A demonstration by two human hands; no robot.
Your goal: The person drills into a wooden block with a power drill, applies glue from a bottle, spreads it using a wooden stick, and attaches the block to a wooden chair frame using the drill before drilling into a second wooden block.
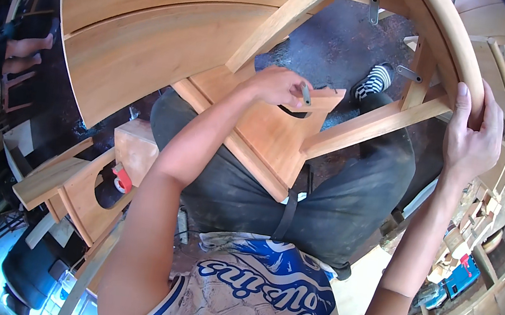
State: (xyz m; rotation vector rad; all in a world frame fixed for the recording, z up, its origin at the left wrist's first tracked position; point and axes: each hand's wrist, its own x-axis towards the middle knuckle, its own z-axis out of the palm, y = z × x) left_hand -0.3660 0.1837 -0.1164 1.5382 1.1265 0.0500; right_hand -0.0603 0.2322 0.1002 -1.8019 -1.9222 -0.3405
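Note:
A wooden furniture frame, like part of a chair, leans across my lap. My left hand (278, 87) is closed, its fingertips pinching at a small grey metal plate (306, 95) by the end of the wooden panel (268, 134). Part of its grip is hidden. A dark slot shows in the panel just below the plate. At the right, my right hand (475, 132) wraps round the curved wooden rail (450, 34), thumb on top. Two similar metal plates, one high up (374, 11) and one lower (409, 73), sit on the frame.
A broad wooden board (167, 31) fills the upper left. At the lower left lies another wooden piece (85, 196) with a red tape dispenser (122, 179). Wood offcuts and a blue box (461, 276) crowd the right. A striped slipper (375, 81) shows on my foot.

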